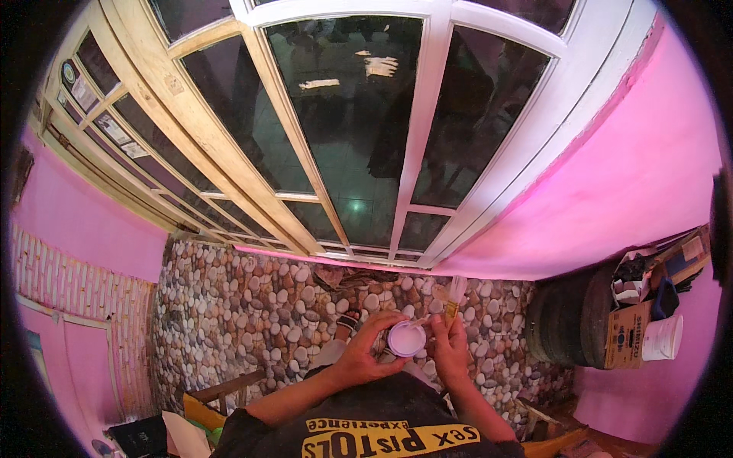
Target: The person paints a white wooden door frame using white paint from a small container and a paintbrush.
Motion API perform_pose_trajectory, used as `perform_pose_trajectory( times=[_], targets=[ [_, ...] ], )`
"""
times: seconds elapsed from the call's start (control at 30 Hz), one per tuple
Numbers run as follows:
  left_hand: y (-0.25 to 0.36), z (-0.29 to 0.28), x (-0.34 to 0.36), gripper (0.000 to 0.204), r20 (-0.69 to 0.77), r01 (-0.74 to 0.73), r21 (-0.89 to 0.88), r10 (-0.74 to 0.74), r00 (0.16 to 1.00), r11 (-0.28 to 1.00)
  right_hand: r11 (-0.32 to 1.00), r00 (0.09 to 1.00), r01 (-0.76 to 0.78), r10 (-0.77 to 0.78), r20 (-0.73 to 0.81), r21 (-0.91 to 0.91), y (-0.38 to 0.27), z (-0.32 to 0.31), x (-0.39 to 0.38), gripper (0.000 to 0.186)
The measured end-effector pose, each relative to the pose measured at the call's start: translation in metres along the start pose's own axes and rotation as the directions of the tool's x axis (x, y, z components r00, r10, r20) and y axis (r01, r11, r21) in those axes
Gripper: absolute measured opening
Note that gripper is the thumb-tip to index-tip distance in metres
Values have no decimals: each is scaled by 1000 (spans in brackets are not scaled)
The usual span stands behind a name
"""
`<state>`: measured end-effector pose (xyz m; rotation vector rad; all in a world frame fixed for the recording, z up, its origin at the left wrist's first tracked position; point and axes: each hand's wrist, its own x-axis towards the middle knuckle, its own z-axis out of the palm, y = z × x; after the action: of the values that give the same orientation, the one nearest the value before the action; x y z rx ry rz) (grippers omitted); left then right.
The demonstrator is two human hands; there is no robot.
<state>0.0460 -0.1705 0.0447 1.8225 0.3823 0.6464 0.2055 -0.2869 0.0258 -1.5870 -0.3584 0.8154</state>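
Note:
My left hand [368, 353] is wrapped round a small round tub [405, 339] of pale, whitish paint, its open top facing up in front of my body. Close beside the tub, my right hand [449, 353] is closed on a paintbrush [451, 310]. The brush has a yellowish band, and a pale end points up and away from me. A thin light-brown stick-like piece [418, 322] reaches from my right fingers to the tub's rim; whether it belongs to the brush I cannot tell.
Ahead stands a glazed wooden frame, white on the right [437, 91] and cream on the left [294, 145], with pale smears on its glass. Pink wall [588, 175] adjoins it. At right are stacked dark tyres [569, 324], a cardboard box [628, 336] and a white bucket [663, 338]. A dark rag [347, 278] lies on the pebble-patterned floor [252, 320].

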Motion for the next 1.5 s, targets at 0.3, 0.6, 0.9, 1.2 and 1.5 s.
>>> perform_pose_trajectory(
  times=[0.3, 0.6, 0.9, 1.2, 1.5],
  targets=[
    [-1, 8, 0, 73, -7, 18, 22, -17, 1000, 1000, 981, 974, -190, 184, 136, 33, 12, -9, -1, 30],
    [-13, -4, 1, 73, -42, -48, -21, 48, 998, 999, 991, 987, -112, 119, 110, -73, 10, 5, 6, 30],
    [-12, -40, 6, 74, 15, 41, 36, -42, 999, 998, 988, 990, -78, 93, 110, -136, 14, 30, 18, 28],
    [-29, -82, 4, 75, 3, -19, 54, 19, 1000, 998, 995, 991, -73, 80, 111, -68, -1, 81, 19, 21],
    [-33, -123, -10, 78, 11, 20, 47, -20, 1000, 999, 995, 994, -6, 17, 106, -100, 15, 117, 20, 20]
  ],
)
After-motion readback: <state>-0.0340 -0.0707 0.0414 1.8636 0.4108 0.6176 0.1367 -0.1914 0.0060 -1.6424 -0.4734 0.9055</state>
